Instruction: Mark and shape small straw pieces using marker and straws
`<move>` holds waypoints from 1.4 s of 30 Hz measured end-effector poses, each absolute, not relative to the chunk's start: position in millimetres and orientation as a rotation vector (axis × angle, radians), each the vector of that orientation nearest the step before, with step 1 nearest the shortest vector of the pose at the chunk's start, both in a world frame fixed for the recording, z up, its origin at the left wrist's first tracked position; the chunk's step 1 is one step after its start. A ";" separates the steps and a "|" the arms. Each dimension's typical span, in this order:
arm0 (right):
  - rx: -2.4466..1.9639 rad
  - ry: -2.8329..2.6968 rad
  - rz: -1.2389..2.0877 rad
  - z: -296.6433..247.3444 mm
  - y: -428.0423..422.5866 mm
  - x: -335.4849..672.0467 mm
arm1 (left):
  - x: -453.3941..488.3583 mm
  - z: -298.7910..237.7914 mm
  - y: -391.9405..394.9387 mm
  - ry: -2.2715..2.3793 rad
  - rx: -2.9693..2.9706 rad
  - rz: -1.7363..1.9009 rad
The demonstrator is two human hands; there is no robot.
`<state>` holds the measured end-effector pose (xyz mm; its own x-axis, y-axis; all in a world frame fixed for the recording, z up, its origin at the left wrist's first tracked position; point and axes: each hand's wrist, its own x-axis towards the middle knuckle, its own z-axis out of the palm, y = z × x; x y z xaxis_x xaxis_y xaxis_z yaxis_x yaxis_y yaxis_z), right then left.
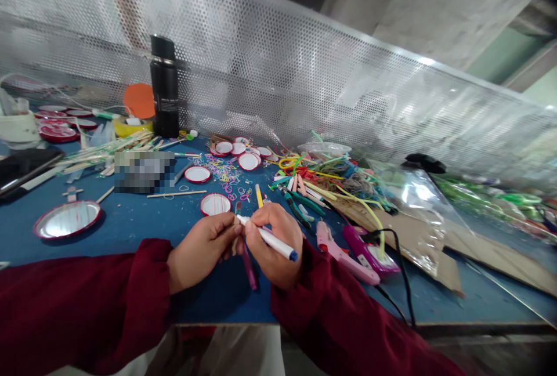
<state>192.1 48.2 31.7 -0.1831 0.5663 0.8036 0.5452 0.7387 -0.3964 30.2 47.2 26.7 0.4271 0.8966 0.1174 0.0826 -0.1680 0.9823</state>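
Observation:
My right hand (275,243) is closed around a white marker pen (270,240) with a blue end, its tip pointing left toward my left hand. My left hand (203,248) pinches a small wooden stick (236,231) upright against the pen's tip. A purple pen (249,269) lies on the blue table (143,222) just below both hands. A small round mirror with a red rim (214,204) sits right behind the hands. Both arms wear dark red sleeves.
A pink glue gun (343,254) with a black cord lies to the right. Coloured straws, rubber bands, wooden sticks and several red-rimmed mirrors are scattered behind. A larger oval mirror (67,219) lies left. A black bottle (164,89) stands by the perforated metal screen.

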 end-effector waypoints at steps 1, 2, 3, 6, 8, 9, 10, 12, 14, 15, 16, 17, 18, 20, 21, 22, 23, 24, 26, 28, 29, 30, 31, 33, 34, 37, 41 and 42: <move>-0.866 -1.837 0.017 31.5 48.3 192.2 | 30.3 27.4 47.0 0.886 1.574 0.924; -0.869 -1.833 0.009 31.4 48.4 192.4 | 30.5 28.2 46.8 0.884 1.571 0.925; -0.874 -1.829 0.004 31.2 48.4 192.6 | 30.7 28.9 46.7 0.882 1.570 0.924; -0.884 -1.830 0.009 31.2 47.9 192.9 | 30.7 29.3 47.0 0.874 1.573 0.920; -0.877 -1.833 0.020 31.5 47.4 192.7 | 30.3 27.9 47.5 0.875 1.580 0.921; -0.874 -1.834 0.025 31.7 47.1 192.4 | 30.0 27.0 47.7 0.878 1.582 0.923; -0.872 -1.832 0.029 32.0 46.9 192.2 | 29.7 26.2 47.9 0.881 1.583 0.924; -0.879 -1.829 0.027 32.4 46.6 191.8 | 29.3 25.2 47.8 0.885 1.581 0.919; -0.890 -1.831 0.017 32.8 46.5 191.6 | 29.2 25.3 47.4 0.882 1.579 0.907; -0.893 -1.828 0.011 33.0 46.5 191.5 | 29.3 25.7 47.2 0.882 1.579 0.908; -0.894 -1.827 0.005 33.2 46.5 191.6 | 29.4 26.2 47.0 0.876 1.580 0.908; -0.895 -1.827 0.002 33.4 46.4 191.6 | 29.5 26.7 47.0 0.870 1.581 0.915; -0.895 -1.827 0.002 33.5 46.5 191.7 | 29.6 27.0 47.0 0.867 1.577 0.912; -0.896 -1.824 0.004 33.4 46.6 191.9 | 29.7 27.4 47.2 0.865 1.568 0.917; -0.897 -1.823 0.006 33.2 46.8 192.0 | 29.7 27.4 47.3 0.865 1.565 0.917; -0.898 -1.824 0.008 32.9 47.0 192.2 | 29.7 27.3 47.4 0.863 1.564 0.918; -0.898 -1.820 0.008 32.6 47.3 192.3 | 29.6 27.2 47.5 0.861 1.564 0.918; -0.898 -1.818 0.006 32.4 47.6 192.4 | 29.6 27.1 47.6 0.859 1.565 0.919; -0.899 -1.815 -0.001 32.3 48.3 193.0 | 29.7 27.0 47.6 0.855 1.562 0.920; -0.912 -1.808 -0.008 32.7 48.7 193.9 | 29.9 27.1 47.4 0.853 1.548 0.918; -0.922 -1.800 -0.007 33.0 48.7 194.4 | 30.1 27.2 47.2 0.852 1.540 0.915; -0.929 -1.792 -0.002 33.3 48.6 194.9 | 30.2 27.2 47.1 0.852 1.532 0.911; -0.929 -1.781 0.006 33.5 48.4 195.4 | 30.3 27.2 47.0 0.852 1.525 0.909; -0.907 -1.776 0.031 33.4 48.0 195.9 | 30.3 27.0 46.8 0.851 1.520 0.908; -0.891 -1.781 0.042 33.0 47.9 195.9 | 30.3 26.9 46.9 0.851 1.519 0.912; -0.869 -1.805 0.068 31.5 48.3 195.3 | 30.1 26.3 47.2 0.853 1.532 0.919; -0.875 -1.809 0.072 31.0 49.2 194.4 | 30.2 25.9 47.8 0.856 1.560 0.917; -0.880 -1.807 0.064 31.4 49.2 194.3 | 30.2 26.0 47.8 0.855 1.560 0.918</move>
<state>194.3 49.2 31.4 -0.1527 0.5894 0.7932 0.5315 0.7257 -0.4369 30.2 47.8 26.0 0.4436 0.8884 0.1185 0.0551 -0.1590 0.9857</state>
